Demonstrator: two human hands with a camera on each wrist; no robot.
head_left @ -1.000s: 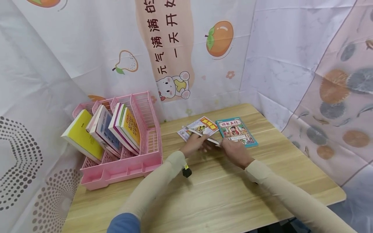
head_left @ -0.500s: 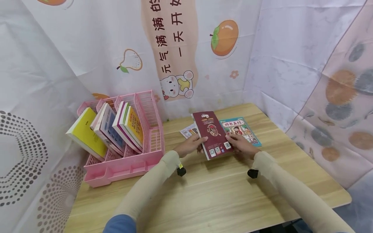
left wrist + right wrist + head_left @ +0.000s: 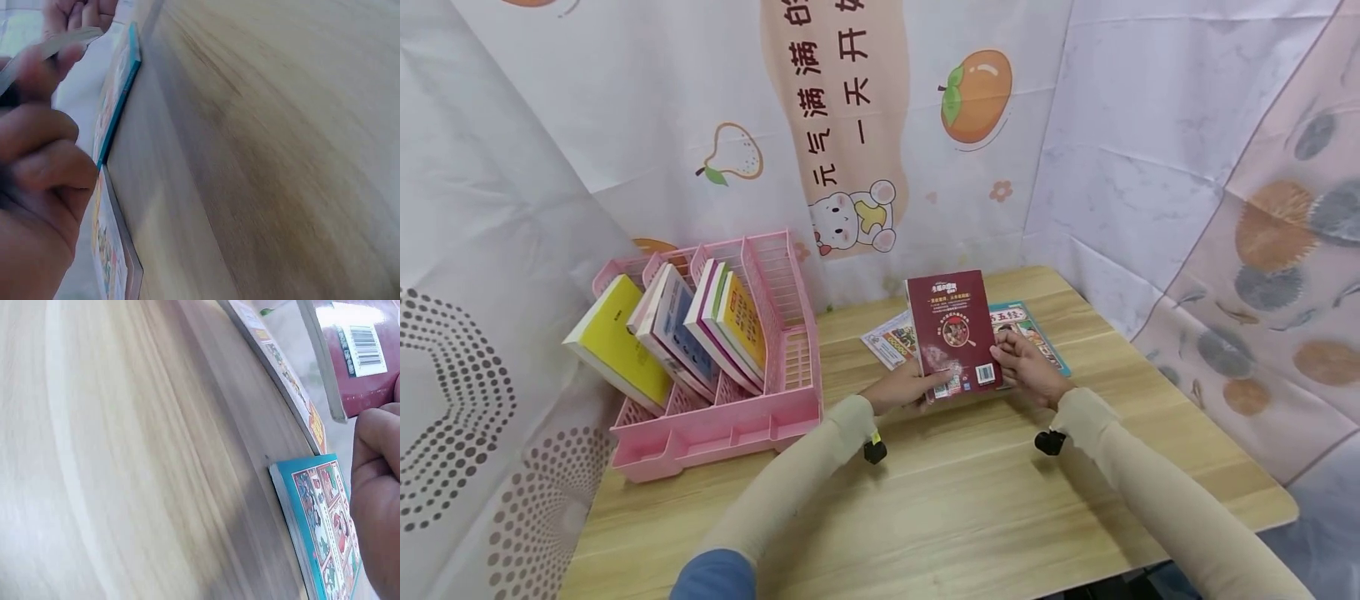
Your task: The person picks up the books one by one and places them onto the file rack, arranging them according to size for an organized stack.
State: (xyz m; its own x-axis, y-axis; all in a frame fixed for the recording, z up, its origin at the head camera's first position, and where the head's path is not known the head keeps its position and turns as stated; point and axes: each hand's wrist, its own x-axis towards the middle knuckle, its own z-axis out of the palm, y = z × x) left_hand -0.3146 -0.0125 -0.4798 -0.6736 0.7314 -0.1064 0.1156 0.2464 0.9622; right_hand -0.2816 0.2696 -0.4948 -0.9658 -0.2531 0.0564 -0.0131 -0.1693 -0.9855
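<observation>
A dark red book (image 3: 951, 325) is held up above the table, its printed cover with a barcode facing me in the head view. My left hand (image 3: 901, 387) grips its lower left corner, thumb over the cover. At its right edge, my right hand (image 3: 1028, 367) pinches it near the barcode. In the right wrist view the book (image 3: 356, 362) shows clear of the books lying below. Behind it on the table lie a white comic-style book (image 3: 891, 340), partly covered in the head view, and a teal-edged book (image 3: 1030, 329), also partly hidden.
A pink plastic book rack (image 3: 715, 437) stands on the left of the wooden table (image 3: 917, 517). Several books lean in its slots, among them a yellow book (image 3: 625, 337) and an orange-covered book (image 3: 743, 329). A printed curtain (image 3: 880, 150) hangs behind the table.
The book was first seen nearly edge-on over the others. Both hands have turned its dark red cover toward me, then tilted it more upright, with its top shifting right.
</observation>
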